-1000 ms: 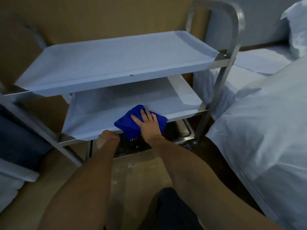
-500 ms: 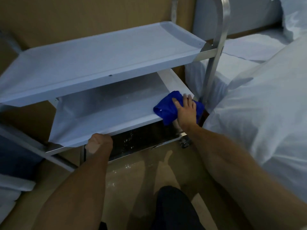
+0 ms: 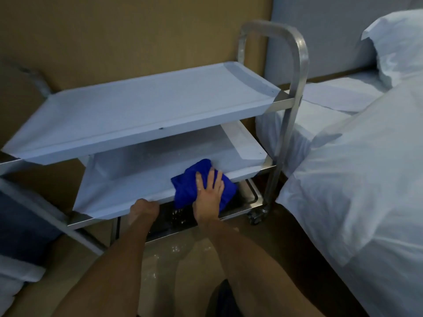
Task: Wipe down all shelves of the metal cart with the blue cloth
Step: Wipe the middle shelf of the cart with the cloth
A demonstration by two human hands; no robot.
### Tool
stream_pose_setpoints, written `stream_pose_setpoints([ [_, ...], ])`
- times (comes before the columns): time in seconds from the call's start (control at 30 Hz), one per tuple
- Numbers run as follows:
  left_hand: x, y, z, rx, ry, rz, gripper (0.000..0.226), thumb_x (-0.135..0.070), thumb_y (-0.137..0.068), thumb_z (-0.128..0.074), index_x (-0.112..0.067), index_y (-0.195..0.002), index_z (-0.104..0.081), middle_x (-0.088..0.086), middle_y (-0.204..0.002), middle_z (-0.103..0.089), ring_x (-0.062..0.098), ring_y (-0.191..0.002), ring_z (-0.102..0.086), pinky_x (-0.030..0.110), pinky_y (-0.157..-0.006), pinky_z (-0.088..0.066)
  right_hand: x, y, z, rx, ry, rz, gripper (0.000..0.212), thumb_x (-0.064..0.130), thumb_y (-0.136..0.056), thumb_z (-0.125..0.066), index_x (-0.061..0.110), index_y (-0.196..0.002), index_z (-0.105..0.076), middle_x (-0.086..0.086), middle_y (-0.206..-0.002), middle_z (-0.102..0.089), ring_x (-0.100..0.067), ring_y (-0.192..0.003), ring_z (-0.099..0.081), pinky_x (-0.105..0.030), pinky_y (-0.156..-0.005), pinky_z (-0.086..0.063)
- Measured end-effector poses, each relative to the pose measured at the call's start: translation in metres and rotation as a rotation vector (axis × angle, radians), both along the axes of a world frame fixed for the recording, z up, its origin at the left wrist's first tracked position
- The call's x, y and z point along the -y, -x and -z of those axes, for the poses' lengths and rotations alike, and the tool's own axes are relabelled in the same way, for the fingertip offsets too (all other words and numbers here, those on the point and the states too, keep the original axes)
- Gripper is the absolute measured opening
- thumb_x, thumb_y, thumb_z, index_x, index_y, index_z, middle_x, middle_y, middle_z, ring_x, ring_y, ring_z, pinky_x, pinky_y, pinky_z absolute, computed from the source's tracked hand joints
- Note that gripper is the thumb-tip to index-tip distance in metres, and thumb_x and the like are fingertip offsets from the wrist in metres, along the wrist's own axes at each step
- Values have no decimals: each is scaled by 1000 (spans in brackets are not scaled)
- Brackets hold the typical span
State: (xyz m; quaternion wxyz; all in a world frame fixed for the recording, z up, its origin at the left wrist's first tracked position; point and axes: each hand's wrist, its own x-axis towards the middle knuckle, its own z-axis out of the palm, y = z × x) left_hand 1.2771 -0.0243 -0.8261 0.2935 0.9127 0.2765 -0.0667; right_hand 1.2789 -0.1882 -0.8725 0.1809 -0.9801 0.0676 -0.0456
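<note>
You are wiping the middle shelf [image 3: 142, 179]: your flat right hand [image 3: 209, 193] presses the blue cloth [image 3: 192, 179], your left hand [image 3: 144, 208] grips its near edge; next, reach farther back.

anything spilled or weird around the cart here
Yes: pale specks or droplets are scattered on the dark bottom shelf and the floor in front of the cart. Whether liquid or dust is unclear. The blue cloth overhangs the middle shelf edge under the right hand.

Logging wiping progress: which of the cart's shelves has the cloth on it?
The middle shelf: the blue cloth lies on its front edge under the right hand, unlike the top and bottom ones.
</note>
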Motion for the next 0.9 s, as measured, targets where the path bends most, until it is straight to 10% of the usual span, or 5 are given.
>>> stream_pose_setpoints([
  [0.2,-12,3,-8,76,644,-179,75,-60,-89,-53,-5,-139,-43,20,-129,-55,36,-109,-56,46,-97,-47,-56,25,-17,-80,-60,-283,85,24,-94,-60,36,-158,-5,-4,-166,12,-32,-151,17,-52,-122,9],
  [0.33,-17,19,-10,27,922,-219,80,-36,-71,-84,-3,-134,-47,18,-125,-59,37,-106,-58,48,-89,-51,-54,38,-23,-90,-76,-368,80,22,-92,-62,34,-157,-17,1,-167,2,-29,-153,8,-50,-124,1],
  [0.6,-13,64,-26,50,778,-117,33,-2,-74,-62,2,-106,-61,22,-106,-65,38,-97,-59,39,-75,-48,-24,64,-48,-185,-505,-339,48,6,-84,-62,25,-128,-55,-4,-130,-57,-22,-119,-56,-41,-103,-49],
  [0.8,-18,89,-52,91,773,-7,29,5,-70,-59,-1,-99,-59,18,-98,-64,33,-89,-59,39,-76,-50,-28,74,-54,-99,-420,-190,95,4,-84,-67,36,-157,-15,-2,-164,-16,-26,-150,-18,-52,-119,-27],
  [0.9,-31,93,-55,107,751,35,26,8,-66,-57,0,-91,-61,23,-103,-67,36,-90,-61,45,-83,-52,-34,69,-52,-104,-431,-306,70,7,-79,-68,30,-141,-43,-2,-149,-40,-25,-138,-40,-49,-111,-42],
])
